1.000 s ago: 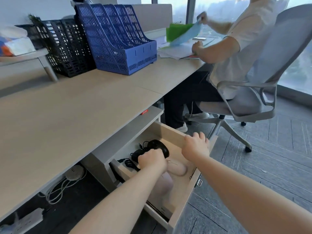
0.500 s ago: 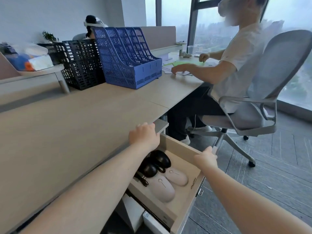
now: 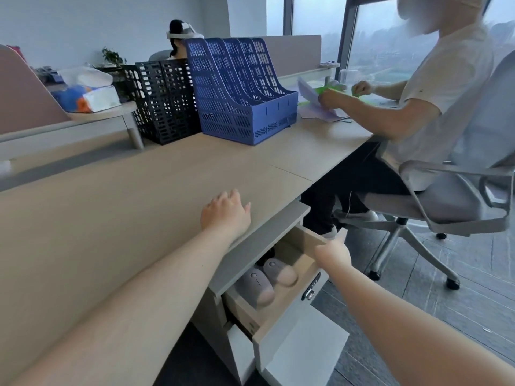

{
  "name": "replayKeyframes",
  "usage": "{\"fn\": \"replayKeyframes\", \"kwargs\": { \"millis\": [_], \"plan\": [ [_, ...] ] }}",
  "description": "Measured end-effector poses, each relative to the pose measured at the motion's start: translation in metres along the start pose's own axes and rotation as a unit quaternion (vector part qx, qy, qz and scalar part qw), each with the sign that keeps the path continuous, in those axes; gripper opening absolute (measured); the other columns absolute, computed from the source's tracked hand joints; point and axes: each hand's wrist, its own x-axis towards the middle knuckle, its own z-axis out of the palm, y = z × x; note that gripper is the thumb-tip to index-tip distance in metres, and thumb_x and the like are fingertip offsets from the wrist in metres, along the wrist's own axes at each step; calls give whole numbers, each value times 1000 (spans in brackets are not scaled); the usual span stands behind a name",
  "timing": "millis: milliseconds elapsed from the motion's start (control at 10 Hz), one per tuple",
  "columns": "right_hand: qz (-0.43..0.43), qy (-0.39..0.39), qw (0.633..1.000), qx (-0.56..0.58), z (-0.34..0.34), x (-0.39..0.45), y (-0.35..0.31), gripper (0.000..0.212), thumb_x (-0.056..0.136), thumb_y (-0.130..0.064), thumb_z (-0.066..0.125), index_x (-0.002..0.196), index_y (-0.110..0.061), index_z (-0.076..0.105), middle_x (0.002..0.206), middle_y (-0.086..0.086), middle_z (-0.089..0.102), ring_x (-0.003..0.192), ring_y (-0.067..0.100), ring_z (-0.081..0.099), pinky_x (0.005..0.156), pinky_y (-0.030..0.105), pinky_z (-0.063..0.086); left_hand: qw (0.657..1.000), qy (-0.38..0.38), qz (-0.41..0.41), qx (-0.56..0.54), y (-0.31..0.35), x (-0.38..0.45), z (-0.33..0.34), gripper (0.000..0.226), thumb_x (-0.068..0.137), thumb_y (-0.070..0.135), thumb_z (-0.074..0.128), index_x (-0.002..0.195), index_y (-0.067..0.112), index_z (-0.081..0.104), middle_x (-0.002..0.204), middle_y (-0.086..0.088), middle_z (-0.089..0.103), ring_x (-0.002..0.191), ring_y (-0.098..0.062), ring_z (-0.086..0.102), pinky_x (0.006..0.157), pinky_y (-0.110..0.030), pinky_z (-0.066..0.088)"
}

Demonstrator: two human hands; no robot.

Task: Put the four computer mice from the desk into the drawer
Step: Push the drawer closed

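Nearest: drawer (image 3: 278, 319) under the desk edge, partly open, white front panel with a combination lock (image 3: 311, 288) facing right. Inside, two pale mice (image 3: 269, 278) side by side, touching or nearly so; behind them a dark shape (image 3: 266, 257), probably black mice, mostly hidden by the cabinet top, count not confirmable.

Right hand (image 3: 333, 253) at the far top corner of the drawer front, apparently gripping or pressing its edge; fingers blurred, grip not determinable. Left hand (image 3: 225, 213) flat on the desk (image 3: 139, 196) near its front edge, fingers loosely spread, holding nothing.

No mouse visible on the desk surface. Judged status: loading complete or nearly so; step in hand is closing the drawer.

Procedure for a clean close:
- Push along the slide axis, straight in, not sideways.
- Apply force near the middle of the front panel if the corner push makes the drawer skew.
- Keep fingertips off the top rim before the front meets the cabinet.
- Check that no cable from the dark mice hangs over the rim.
- Close slowly; loose mice slide and knock under a hard shove.

Farther back: blue file rack (image 3: 242, 90) and black file rack (image 3: 164, 98) on the desk. Beyond, a seated person (image 3: 434, 87) in an office chair (image 3: 459, 190), handling papers (image 3: 317, 107), well apart from the drawer.
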Motion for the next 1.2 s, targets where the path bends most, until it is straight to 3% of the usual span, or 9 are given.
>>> {"fn": "replayKeyframes", "kwargs": {
  "millis": [100,200,300,400,500,600,700,900,1200],
  "plan": [
    [-39,11,999,-18,16,-3,-12,64,92,-11,43,151,-5,17,126,22,54,107,35,55,73,35,40,1000,-9,-3,-3,-13,11,6,54,100,43,30,140,7,38,147,-14,41,135,-30,37,107,-40,32],
    [-100,1,993,-69,28,-21,-22,37,93,-10,46,128,0,51,125,16,59,116,31,58,73,24,45,1000,-22,-8,-4,-26,21,13,60,100,44,27,147,7,29,158,-11,25,145,-25,21,115,-39,21],
    [-88,-38,984,-152,45,-19,-25,17,92,-3,48,102,-9,61,81,4,51,79,19,54,72,23,42,999,-37,-17,-2,-38,29,20,64,100,47,25,150,8,22,161,-9,16,148,-22,12,119,-37,13],
    [-91,-54,994,-11,57,-14,-24,26,92,1,36,103,-13,56,70,2,47,58,15,41,53,24,34,1000,-22,-18,-11,-49,35,26,65,99,49,27,149,8,25,161,-8,19,148,-20,14,119,-36,12],
    [-96,-72,993,4,71,-11,-25,43,91,1,32,128,-8,52,100,16,62,81,29,57,63,32,41,1000,-17,-18,-7,-52,39,28,65,98,49,26,150,10,23,161,-6,17,148,-18,12,119,-36,11],
    [-116,-44,992,-10,76,-8,-24,28,87,1,33,102,-6,55,78,8,55,67,24,48,58,30,35,999,-30,-17,-2,-51,40,29,67,98,51,24,152,12,19,162,-4,12,149,-17,8,120,-37,7],
    [-106,-42,993,-14,78,-6,-23,28,86,2,31,99,-7,54,67,3,46,56,19,38,51,27,28,999,-28,-20,0,-51,41,29,68,97,52,24,152,12,19,162,-5,11,149,-17,7,120,-37,7],
    [-128,-38,991,-28,83,1,-21,41,88,3,32,123,-4,53,78,8,54,67,24,47,56,28,32,999,-26,-19,7,-50,41,28,68,97,51,23,152,11,18,162,-5,12,149,-17,8,121,-37,7],
    [-141,-67,983,-96,70,7,-13,53,94,-5,32,146,-12,33,134,16,53,112,34,58,82,38,48,1000,-14,-16,-11,-51,42,29,67,97,51,24,152,11,19,162,-5,13,149,-17,9,121,-36,6]
  ]
}}
